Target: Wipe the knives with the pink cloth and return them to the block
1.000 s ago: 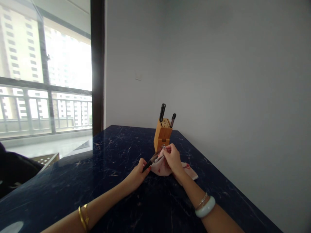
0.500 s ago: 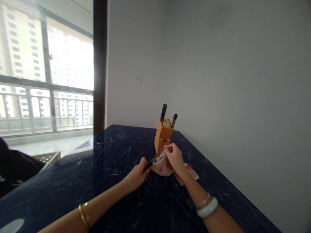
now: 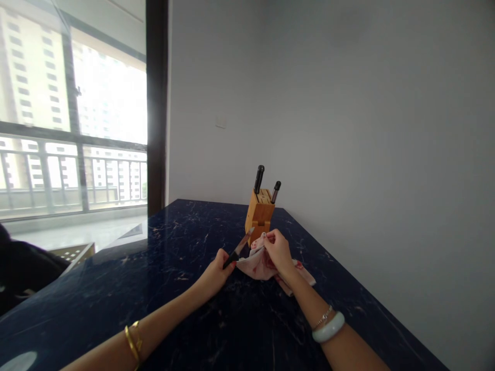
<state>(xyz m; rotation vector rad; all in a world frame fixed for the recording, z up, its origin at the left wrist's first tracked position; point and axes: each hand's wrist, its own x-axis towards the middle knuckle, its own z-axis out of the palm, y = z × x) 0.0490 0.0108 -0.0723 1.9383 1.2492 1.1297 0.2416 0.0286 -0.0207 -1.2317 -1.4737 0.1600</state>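
Observation:
My left hand [image 3: 218, 269] is closed round the black handle of a knife [image 3: 242, 244], its blade pointing up and away to the right. In my right hand [image 3: 279, 251] is a white and pink cloth [image 3: 256, 265] with red marks, pinched near its upper edge. Part of the cloth hangs toward my left hand, and another part lies on the table under my right wrist. The knife's blade stands bare beside the cloth's left side. Just behind them is a wooden knife block [image 3: 260, 212] holding a black-handled knife [image 3: 259, 179] and another dark-handled tool [image 3: 276, 191].
The dark blue marbled table [image 3: 185, 232] reaches back to the grey wall [image 3: 348, 129]. A round pale thing [image 3: 21, 361] shows at the bottom left corner. Left of the table are a black item [image 3: 27, 268] over a seat and a large window [image 3: 108, 103].
My left hand has drawn the knife slightly left and down, so the blade has come away from the cloth. My right hand has stayed nearly in place, pinching the cloth.

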